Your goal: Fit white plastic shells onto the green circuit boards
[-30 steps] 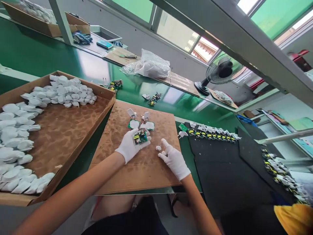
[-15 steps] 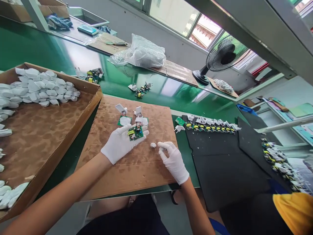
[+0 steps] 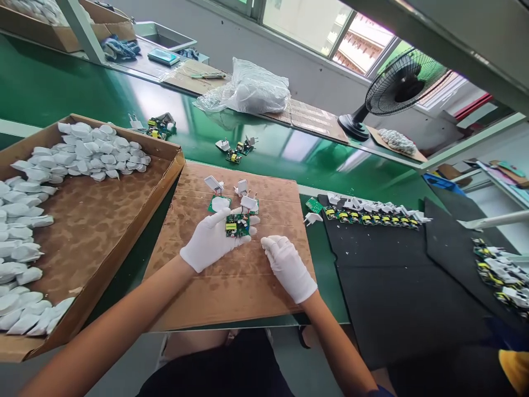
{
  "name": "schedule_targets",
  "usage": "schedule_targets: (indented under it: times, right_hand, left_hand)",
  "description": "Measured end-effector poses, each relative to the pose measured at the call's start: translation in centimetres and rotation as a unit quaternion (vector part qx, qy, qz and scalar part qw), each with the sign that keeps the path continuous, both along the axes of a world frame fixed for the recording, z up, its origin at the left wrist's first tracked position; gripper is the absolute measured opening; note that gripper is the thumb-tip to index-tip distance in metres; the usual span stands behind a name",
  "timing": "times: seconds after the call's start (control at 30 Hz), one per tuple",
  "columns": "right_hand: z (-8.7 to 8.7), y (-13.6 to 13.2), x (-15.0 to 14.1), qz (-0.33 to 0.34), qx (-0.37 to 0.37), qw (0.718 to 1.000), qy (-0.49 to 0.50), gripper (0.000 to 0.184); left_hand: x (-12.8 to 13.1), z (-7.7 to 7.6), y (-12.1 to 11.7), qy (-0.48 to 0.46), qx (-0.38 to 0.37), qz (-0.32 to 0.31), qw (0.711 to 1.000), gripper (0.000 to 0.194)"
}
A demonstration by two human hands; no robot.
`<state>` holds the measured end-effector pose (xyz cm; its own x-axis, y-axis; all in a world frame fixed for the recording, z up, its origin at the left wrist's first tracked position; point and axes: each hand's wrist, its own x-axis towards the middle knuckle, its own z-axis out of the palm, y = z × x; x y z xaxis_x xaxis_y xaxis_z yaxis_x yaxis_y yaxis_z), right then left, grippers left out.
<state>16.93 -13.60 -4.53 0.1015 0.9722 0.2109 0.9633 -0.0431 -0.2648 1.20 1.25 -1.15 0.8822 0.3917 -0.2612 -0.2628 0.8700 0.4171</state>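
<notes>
Gone from the cardboard (image 3: pixel 231 292), the white lump may be hidden in the pinched right hand (image 3: pixel 287 269), while the loosely curled left hand (image 3: pixel 206 240) holds a probably light, stiff, fragile circuit board (image 3: pixel 237 225), best gripped by its edges.

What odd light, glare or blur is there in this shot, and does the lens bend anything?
In the head view, pale window reflections streak the green bench; the window looks washed out; the scene leans, with a wide-angle stretch near the edges; the yellow cloth sits soft in a dark corner; the circuit board is clear, its finest parts too small to read.
</notes>
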Motion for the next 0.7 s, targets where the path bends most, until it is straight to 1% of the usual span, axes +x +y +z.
schedule_targets:
  times: [0.07,0.1,0.17,0.2,0.23,0.3,0.37,0.43,0.5,0.53,0.6,0.63,0.7]
  right_hand:
    - [0.8,0.2,0.4,-0.022,0.005,0.996,0.084,0.025]
    - [1.4,0.3,0.6,-0.029,0.011,0.991,0.134,0.028]
    - [3.0,0.5,0.9,-0.023,0.023,0.973,0.228,0.034]
    - [3.9,0.7,0.8,-0.012,0.031,0.964,0.265,0.034]
    - [4.8,1.0,0.7,0.001,0.041,0.955,0.292,0.032]
    - [6.2,1.7,0.2,0.027,0.067,0.946,0.316,0.025]
    - [6.7,2.7,-0.5,0.048,0.097,0.946,0.305,0.024]
    - [6.2,3.8,-1.2,0.064,0.120,0.949,0.283,0.025]
    - [4.9,4.6,-1.8,0.054,0.138,0.948,0.281,0.027]
    - [4.1,4.8,-2.1,0.039,0.149,0.945,0.289,0.027]
    - [2.9,4.9,-2.5,0.010,0.174,0.936,0.307,0.024]
    - [2.4,4.9,-2.6,0.005,0.185,0.933,0.309,0.021]
    - [2.0,4.7,-2.4,0.026,0.187,0.934,0.304,0.020]
  left_hand:
    - [0.2,-0.1,-0.2,0.033,0.028,0.009,0.999,0.039]
    - [0.4,-0.3,-0.3,0.041,0.038,0.007,0.998,0.040]
    - [0.7,-0.6,-0.6,0.035,0.046,-0.012,0.998,0.042]
    - [0.8,-0.8,-0.7,0.025,0.043,-0.026,0.998,0.043]
    - [1.0,-1.0,-0.9,0.017,0.039,-0.038,0.998,0.044]
    - [1.1,-1.3,-1.4,0.011,0.034,-0.056,0.998,0.046]
    - [1.2,-1.4,-1.9,0.019,0.045,-0.064,0.997,0.045]
    - [1.3,-1.5,-2.4,0.031,0.075,-0.067,0.994,0.042]
    - [1.4,-1.4,-2.8,0.038,0.093,-0.064,0.993,0.039]
    - [1.5,-1.3,-3.0,0.038,0.088,-0.063,0.993,0.038]
    - [1.5,-1.2,-3.1,0.030,0.055,-0.064,0.996,0.036]
    - [1.5,-1.2,-3.1,0.028,0.037,-0.061,0.997,0.035]
    - [1.4,-1.2,-3.2,0.025,0.028,-0.045,0.998,0.030]
